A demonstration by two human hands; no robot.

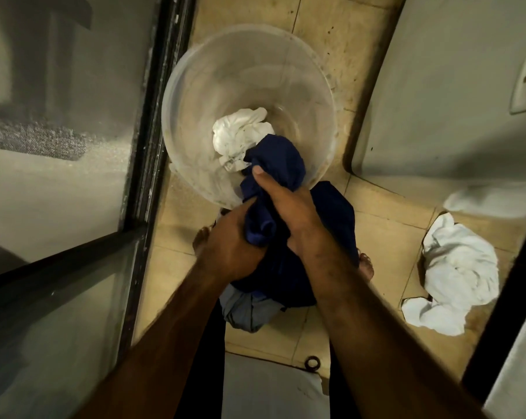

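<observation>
A dark blue cloth [281, 160] is bunched between both hands, over the near rim of a clear plastic bucket [195, 71] that stands on the tiled floor. My left hand [231, 240] grips its lower part. My right hand [285, 204] grips it just above, thumb pressed on the fabric. Its upper end hangs into the bucket. A crumpled white cloth [239, 133] lies at the bucket's bottom. More dark blue fabric [334, 219] hangs below my hands.
A second white cloth [458, 267] lies crumpled on the beige tiles at the right. A dark-framed glass door [146, 146] runs along the left. A pale grey panel [437, 86] stands at the upper right. My bare feet show below the bucket.
</observation>
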